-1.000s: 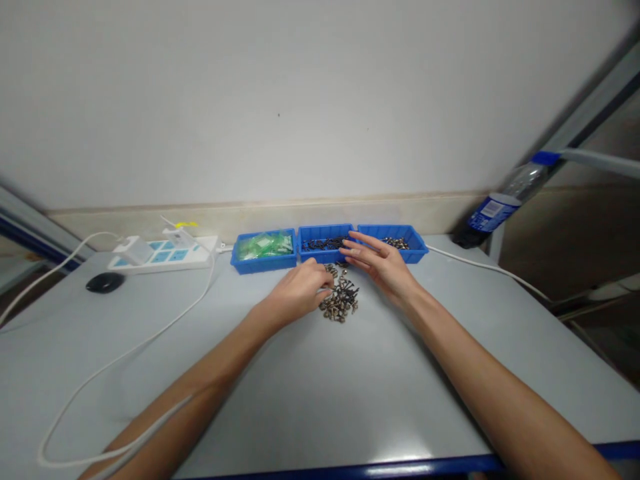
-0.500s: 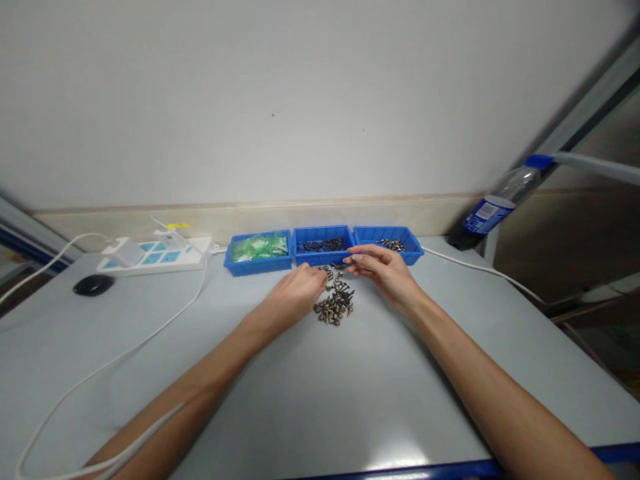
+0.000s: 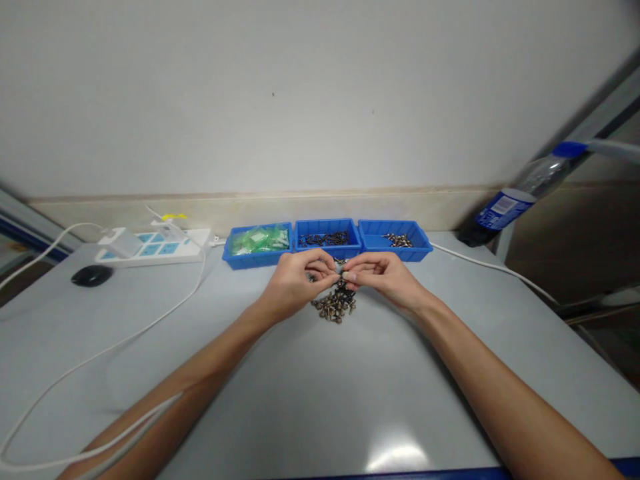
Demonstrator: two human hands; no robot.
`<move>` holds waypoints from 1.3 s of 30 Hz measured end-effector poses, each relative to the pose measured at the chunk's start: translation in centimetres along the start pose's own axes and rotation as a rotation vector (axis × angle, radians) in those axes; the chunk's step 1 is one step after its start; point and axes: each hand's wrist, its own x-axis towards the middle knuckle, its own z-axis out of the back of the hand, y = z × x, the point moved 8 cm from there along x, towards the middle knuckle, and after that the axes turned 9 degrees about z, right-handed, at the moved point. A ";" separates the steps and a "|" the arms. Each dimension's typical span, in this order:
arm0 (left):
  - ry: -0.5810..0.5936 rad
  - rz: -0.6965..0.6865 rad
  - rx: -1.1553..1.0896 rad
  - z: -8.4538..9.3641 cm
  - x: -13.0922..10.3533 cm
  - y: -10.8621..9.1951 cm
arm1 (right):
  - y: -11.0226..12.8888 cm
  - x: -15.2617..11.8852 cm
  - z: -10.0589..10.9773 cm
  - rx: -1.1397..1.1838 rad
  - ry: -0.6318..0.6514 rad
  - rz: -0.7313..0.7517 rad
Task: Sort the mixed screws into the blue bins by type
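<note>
My left hand [image 3: 299, 280] and my right hand [image 3: 387, 279] meet fingertip to fingertip, both closed in a pinch. What sits between their fingertips is too small to make out. Right under them, on the grey table, lies a pile of small screws [image 3: 334, 308], some brassy and some dark, partly covered by my fingers. Just behind the hands stands a blue bin [image 3: 327, 224] with dark screws [image 3: 327, 239] in it. The right-hand blue bin [image 3: 370, 253] contains shiny screws [image 3: 400, 240].
A third blue bin [image 3: 250, 263] on the left holds green plastic packets [image 3: 260, 240]. Farther left are a white power strip [image 3: 193, 252] and a black mouse [image 3: 93, 275]. A white cable [image 3: 150, 328] loops across to my left forearm. A bottle [image 3: 505, 207] leans at the back right.
My hands have come together over the pile; they were apart before. The left fingers have risen from the screws into a pinch against the right fingertips. The view has shifted slightly.
</note>
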 end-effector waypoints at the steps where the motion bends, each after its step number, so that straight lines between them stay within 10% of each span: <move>1: 0.007 -0.004 0.031 -0.1 0.0 0.1 | -0.1 0.1 0.0 0.008 -0.006 -0.004; 10: 0.207 -0.417 0.742 -3.5 -1.4 0.8 | 1.3 1.2 1.3 -0.020 -0.121 0.142; 19: 0.198 -0.371 0.929 -3.8 -1.4 1.2 | 1.4 0.3 1.6 -0.080 -0.124 0.127; 29: 0.088 -0.347 0.562 -1.7 -0.8 0.0 | 2.3 0.1 2.6 -0.218 -0.153 0.127; 39: -0.032 -0.005 0.113 0.3 0.3 1.0 | 1.2 0.0 2.8 -0.214 -0.056 -0.002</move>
